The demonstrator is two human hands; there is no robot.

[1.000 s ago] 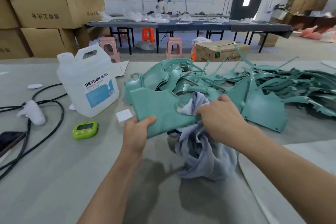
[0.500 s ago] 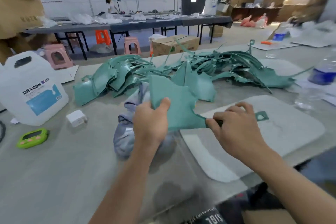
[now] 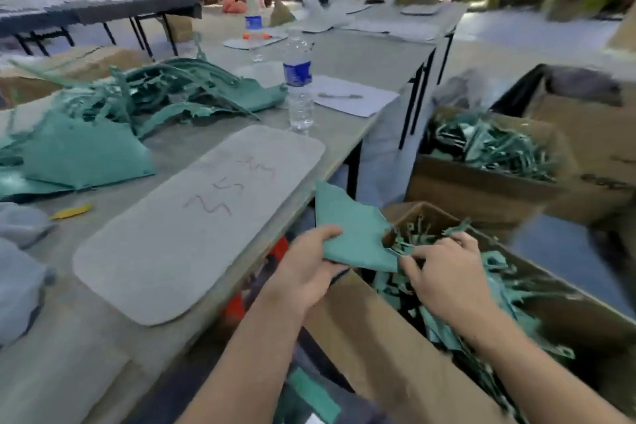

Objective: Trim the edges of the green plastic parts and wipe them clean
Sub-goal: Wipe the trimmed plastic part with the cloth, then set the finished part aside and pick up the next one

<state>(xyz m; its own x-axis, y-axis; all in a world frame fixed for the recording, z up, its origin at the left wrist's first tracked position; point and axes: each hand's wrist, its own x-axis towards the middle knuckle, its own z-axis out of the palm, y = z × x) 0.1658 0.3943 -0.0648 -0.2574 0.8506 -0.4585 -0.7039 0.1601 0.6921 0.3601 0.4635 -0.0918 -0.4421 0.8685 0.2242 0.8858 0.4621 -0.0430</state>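
I hold one flat green plastic part (image 3: 351, 227) off the table's right edge, over an open cardboard box (image 3: 378, 348) full of green trimmings. My left hand (image 3: 306, 268) grips the part's near left edge, thumb on top. My right hand (image 3: 444, 272) pinches its lower right tip just above the box's contents. A heap of green plastic parts (image 3: 137, 103) lies on the table at the left, with a grey cloth (image 3: 17, 272) at the far left edge. The frame is blurred by motion.
A grey pad (image 3: 192, 224) with red scribbles lies on the table, a yellow tool (image 3: 70, 211) left of it. A water bottle (image 3: 298, 83) and paper with a pen (image 3: 347, 98) stand farther back. A second box of green scrap (image 3: 481, 162) sits on the floor at right.
The view has swung right. Both hands have carried the green part from above the table, past its edge, to over the scrap box. The cloth stayed on the table.
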